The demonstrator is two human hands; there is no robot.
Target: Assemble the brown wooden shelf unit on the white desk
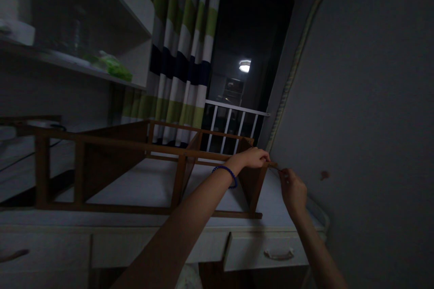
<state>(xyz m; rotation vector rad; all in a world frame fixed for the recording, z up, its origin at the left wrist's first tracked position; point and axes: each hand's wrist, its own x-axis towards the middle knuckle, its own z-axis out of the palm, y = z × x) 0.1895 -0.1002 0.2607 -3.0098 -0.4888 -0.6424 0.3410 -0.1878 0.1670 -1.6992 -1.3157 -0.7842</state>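
Observation:
A brown wooden shelf frame (pixel 132 144) lies on its side along a white desk (pixel 135 183). My left hand (pixel 253 158), with a dark blue beaded bracelet (pixel 233 179) on the wrist, is closed over the frame's upper right corner. Just off that corner, my right hand (pixel 293 192) is closed in a pinch on a thin dark rod (pixel 277 169). The rod points at the end of the frame; dim light hides its exact kind and whether its tip touches the wood. Wooden panels (pixel 251 176) stand upright across the frame.
Below the desktop, a drawer (pixel 267 250) with a curved handle sits slightly out. A white wall shelf (pixel 135 58) holding a green bag (pixel 117 67) hangs upper left. Striped curtains (pixel 183 45) and a window with a white railing (pixel 237 110) are behind; a grey wall (pixel 366 99) bounds the right.

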